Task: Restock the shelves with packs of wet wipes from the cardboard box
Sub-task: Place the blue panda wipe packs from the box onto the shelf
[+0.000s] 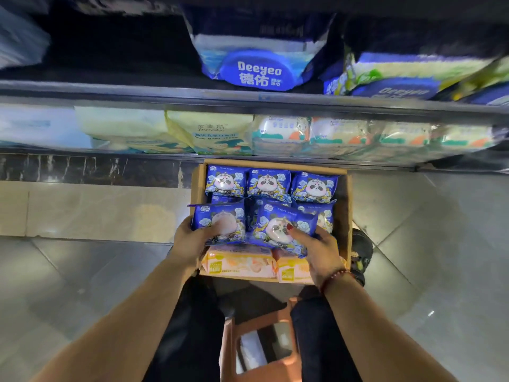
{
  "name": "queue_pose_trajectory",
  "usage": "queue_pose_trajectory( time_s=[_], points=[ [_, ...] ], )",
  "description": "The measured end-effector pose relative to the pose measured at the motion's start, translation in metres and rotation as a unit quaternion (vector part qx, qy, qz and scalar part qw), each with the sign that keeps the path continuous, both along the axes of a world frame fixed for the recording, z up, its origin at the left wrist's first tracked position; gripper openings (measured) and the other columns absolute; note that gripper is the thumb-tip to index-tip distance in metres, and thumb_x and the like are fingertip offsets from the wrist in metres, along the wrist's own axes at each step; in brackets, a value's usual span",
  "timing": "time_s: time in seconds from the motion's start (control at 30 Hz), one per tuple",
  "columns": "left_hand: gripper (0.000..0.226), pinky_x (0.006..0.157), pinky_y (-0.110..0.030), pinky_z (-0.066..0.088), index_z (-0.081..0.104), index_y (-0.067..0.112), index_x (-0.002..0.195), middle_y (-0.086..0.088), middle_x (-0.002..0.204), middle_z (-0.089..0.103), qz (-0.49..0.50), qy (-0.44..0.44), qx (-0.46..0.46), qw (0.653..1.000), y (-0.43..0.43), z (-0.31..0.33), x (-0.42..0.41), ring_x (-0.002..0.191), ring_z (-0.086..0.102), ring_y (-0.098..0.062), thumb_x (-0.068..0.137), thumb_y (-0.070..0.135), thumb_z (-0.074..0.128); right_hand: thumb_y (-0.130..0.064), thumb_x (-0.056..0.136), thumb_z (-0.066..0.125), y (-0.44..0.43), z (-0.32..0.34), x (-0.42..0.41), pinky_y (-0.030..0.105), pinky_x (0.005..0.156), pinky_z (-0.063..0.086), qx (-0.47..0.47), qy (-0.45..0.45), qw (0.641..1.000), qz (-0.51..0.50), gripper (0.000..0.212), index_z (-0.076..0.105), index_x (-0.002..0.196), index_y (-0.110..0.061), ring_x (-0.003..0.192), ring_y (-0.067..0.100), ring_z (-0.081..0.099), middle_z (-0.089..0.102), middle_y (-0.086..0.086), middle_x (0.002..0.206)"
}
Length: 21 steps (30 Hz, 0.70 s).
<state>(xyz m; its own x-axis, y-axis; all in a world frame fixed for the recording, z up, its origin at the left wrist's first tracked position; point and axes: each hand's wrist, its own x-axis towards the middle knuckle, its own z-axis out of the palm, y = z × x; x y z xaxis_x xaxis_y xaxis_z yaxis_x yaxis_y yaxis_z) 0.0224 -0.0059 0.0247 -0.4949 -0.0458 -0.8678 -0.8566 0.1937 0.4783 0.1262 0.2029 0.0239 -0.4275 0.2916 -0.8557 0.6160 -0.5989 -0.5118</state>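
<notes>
1. Our left hand [192,239] gripped one blue pack [220,217], right hand [318,250] gripped a second pack [283,226], both just over the cardboard box [346,205].
2. We judged: lift straight up, firm grip, w/o snagging pks below, then to the shelf [248,99].

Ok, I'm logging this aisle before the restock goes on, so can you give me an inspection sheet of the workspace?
Surface: tiled floor; the cardboard box stands on it, in front of the shelves.
Job's things: blue panda packs in rows in the box, orange packs at its near end.
Clutter: orange plastic stool between the person's legs; dark shoe by the box's right wall.
Grippers: left hand grips the left panda pack; right hand grips the right panda pack; both over the box.
Cables: nothing seen.
Surroundings: Deeyeo packs on the upper shelf, pale packs on the lower shelf.
</notes>
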Motion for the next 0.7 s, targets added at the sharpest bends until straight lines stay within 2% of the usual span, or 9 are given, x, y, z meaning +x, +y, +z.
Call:
queue_pose_trajectory(
  time_s=[0.07,0.13,0.27,0.33,0.4,0.47,0.53,0.6,0.7],
  points=[
    [0.020,0.044,-0.020,0.052,0.059,0.014,0.090,0.001,0.070,0.073,0.005,0.023,0.023,0.999,0.000,0.036,0.001,0.055,0.070,-0.010,0.082,-0.004,0.065,-0.031,0.052,0.091,0.007,0.032,-0.003,0.048,0.089,0.054,0.000,0.018,1.000,-0.011,0.061,0.071,0.104,-0.006,0.096,0.031,0.071,0.075,0.012,0.101],
    [0.019,0.047,-0.023,0.054,0.061,0.010,0.095,0.001,0.070,0.075,0.016,0.034,0.057,0.998,0.000,0.072,0.001,0.059,0.071,-0.014,0.082,-0.003,0.064,-0.029,0.042,0.091,0.014,0.067,-0.004,0.045,0.079,0.058,-0.003,0.041,0.999,-0.022,0.064,0.073,0.098,-0.005,0.090,0.033,0.072,0.074,0.017,0.099],
    [0.041,0.059,-0.029,0.058,0.059,-0.003,0.112,-0.013,0.093,0.075,0.030,0.050,0.130,0.990,0.003,0.140,-0.006,0.078,0.073,-0.024,0.073,-0.001,0.072,-0.010,0.065,0.077,0.030,0.139,-0.006,0.050,0.084,0.056,0.009,0.077,0.997,-0.028,0.046,0.067,0.108,0.006,0.094,0.039,0.068,0.070,0.026,0.105],
    [0.049,0.062,-0.028,0.058,0.059,-0.003,0.117,-0.017,0.103,0.072,0.023,0.060,0.157,0.985,0.006,0.172,-0.010,0.084,0.072,-0.025,0.070,-0.002,0.072,-0.008,0.067,0.076,0.036,0.171,-0.006,0.052,0.084,0.056,0.008,0.080,0.996,-0.036,0.046,0.066,0.110,0.006,0.094,0.040,0.068,0.069,0.027,0.106],
    [0.051,0.060,-0.026,0.057,0.061,0.000,0.114,-0.015,0.102,0.073,0.012,0.079,0.176,0.981,0.010,0.205,-0.013,0.086,0.072,-0.025,0.065,0.001,0.075,-0.009,0.062,0.081,0.039,0.204,-0.009,0.050,0.085,0.056,0.012,0.089,0.995,-0.047,0.049,0.068,0.107,0.004,0.094,0.037,0.069,0.070,0.024,0.105],
    [0.063,0.061,-0.023,0.056,0.064,0.003,0.109,-0.010,0.097,0.075,-0.011,0.107,0.181,0.978,0.017,0.239,-0.015,0.088,0.072,-0.023,0.051,0.014,0.087,-0.006,0.069,0.077,0.043,0.235,-0.012,0.048,0.089,0.054,0.025,0.108,0.993,-0.049,0.034,0.071,0.102,0.001,0.096,0.035,0.069,0.072,0.020,0.102],
    [0.077,0.063,-0.022,0.056,0.066,0.005,0.104,-0.007,0.094,0.075,-0.018,0.132,0.192,0.972,0.021,0.271,-0.015,0.086,0.073,-0.020,0.037,0.029,0.094,0.000,0.075,0.070,0.048,0.267,-0.015,0.042,0.080,0.057,0.033,0.128,0.990,-0.052,0.018,0.071,0.093,-0.001,0.087,0.029,0.071,0.074,0.014,0.090],
    [0.070,0.064,-0.023,0.056,0.067,0.006,0.102,-0.010,0.097,0.075,-0.010,0.138,0.209,0.968,0.022,0.299,-0.013,0.085,0.073,-0.021,0.040,0.026,0.093,0.004,0.077,0.067,0.053,0.301,-0.017,0.030,0.062,0.058,0.031,0.152,0.987,-0.052,0.012,0.068,0.080,-0.007,0.071,0.020,0.072,0.075,0.006,0.076],
    [0.048,0.063,-0.021,0.056,0.077,0.016,0.085,-0.007,0.092,0.076,0.020,0.140,0.230,0.963,0.022,0.337,-0.010,0.081,0.073,-0.017,0.039,0.020,0.090,0.006,0.080,0.063,0.059,0.347,-0.021,0.026,0.056,0.058,0.032,0.193,0.980,-0.033,0.028,0.073,0.063,-0.014,0.064,0.013,0.071,0.074,0.000,0.070]
  ],
)
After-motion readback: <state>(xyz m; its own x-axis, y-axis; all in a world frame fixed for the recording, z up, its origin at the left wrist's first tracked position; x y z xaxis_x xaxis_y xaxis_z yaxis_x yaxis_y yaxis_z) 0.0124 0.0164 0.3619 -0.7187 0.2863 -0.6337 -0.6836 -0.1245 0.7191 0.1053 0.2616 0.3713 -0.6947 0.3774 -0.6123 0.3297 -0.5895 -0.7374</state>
